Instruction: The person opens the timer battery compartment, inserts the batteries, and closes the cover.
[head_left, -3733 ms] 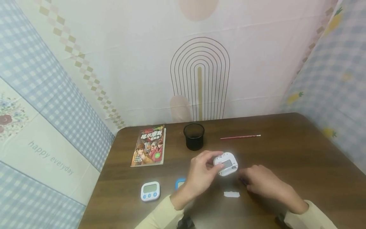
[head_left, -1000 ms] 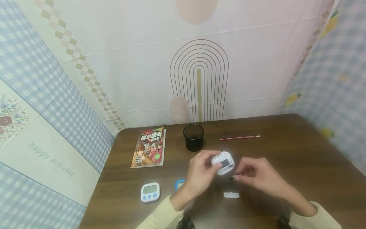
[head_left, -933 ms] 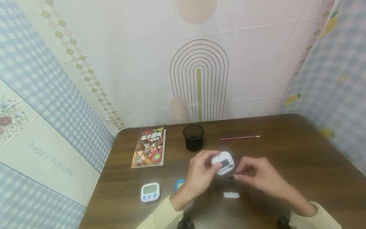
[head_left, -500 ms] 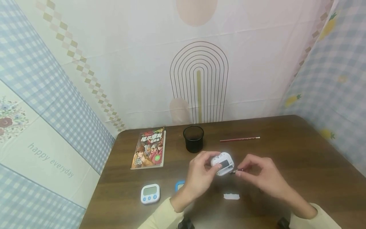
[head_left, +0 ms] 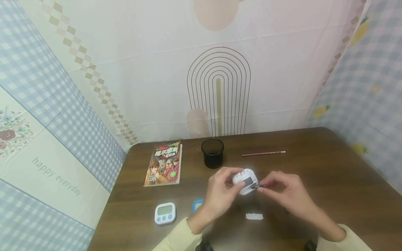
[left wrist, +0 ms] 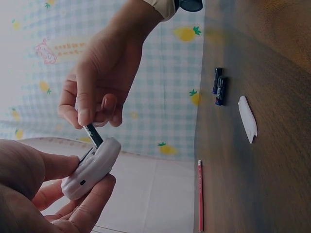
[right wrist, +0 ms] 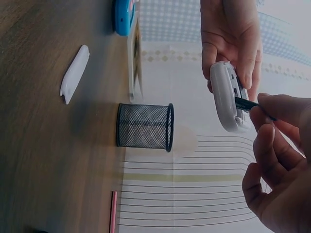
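My left hand point(head_left: 218, 191) holds a white digital timer point(head_left: 249, 173) above the table, thumb across its back, which is turned up with the battery compartment open. Between thumb and fingertips my right hand point(head_left: 290, 191) pinches a dark battery point(left wrist: 93, 135). Its far end is at the compartment, and it slants in from the side in the right wrist view. The white battery cover point(head_left: 254, 216) lies on the table below the timer. Two more dark batteries point(left wrist: 220, 90) lie close together near the cover in the left wrist view; in the head view my right hand hides them.
A white timer with blue buttons point(head_left: 165, 213) is at the left, and a blue timer point(head_left: 198, 204) is partly hidden behind my left wrist. Farther back are a comic-style book point(head_left: 163, 164), a black mesh pen holder point(head_left: 213, 155) and a red pencil point(head_left: 263, 153).
My right hand has come up from low over the table with the battery and moved left, bringing the battery's end to the timer's compartment. My left hand stays nearly still.
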### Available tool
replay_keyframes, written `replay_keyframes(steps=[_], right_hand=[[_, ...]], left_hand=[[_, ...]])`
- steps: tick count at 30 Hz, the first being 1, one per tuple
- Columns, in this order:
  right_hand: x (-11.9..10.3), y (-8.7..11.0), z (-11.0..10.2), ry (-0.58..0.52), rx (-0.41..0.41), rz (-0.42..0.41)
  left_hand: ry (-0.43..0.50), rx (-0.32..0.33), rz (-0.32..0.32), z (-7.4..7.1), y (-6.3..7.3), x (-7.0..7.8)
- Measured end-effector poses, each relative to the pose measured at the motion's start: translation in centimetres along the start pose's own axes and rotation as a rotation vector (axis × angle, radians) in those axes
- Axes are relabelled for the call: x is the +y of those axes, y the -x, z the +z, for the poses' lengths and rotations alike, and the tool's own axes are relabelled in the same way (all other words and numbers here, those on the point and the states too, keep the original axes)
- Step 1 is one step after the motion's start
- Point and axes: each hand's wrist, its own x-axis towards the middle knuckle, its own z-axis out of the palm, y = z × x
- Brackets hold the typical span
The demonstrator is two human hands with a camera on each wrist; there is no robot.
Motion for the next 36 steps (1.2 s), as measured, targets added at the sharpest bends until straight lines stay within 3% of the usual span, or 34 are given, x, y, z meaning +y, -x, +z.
replay_keyframes(steps=[14,21,27,36], right_hand=[[1.1,-0.2,1.1,0.139,0.085,-0.356],[1.0,-0.4,1.1,0.141,0.098,-0.392],[0.7,-0.4,1.4,0.225,0.126,-0.493],[0.0,-0.5,1.8,0.213,0.109,-0.595]], left_hand=[[0.027,-0.015,-0.008,0.2,0.1,0.0],[0.033,-0.010,-0.006,0.2,0.0,0.1],[0.029,-0.009,-0.015,0.2,0.1,0.1],[0.033,-0.023,-0.016,0.4,0.2,0.1]])
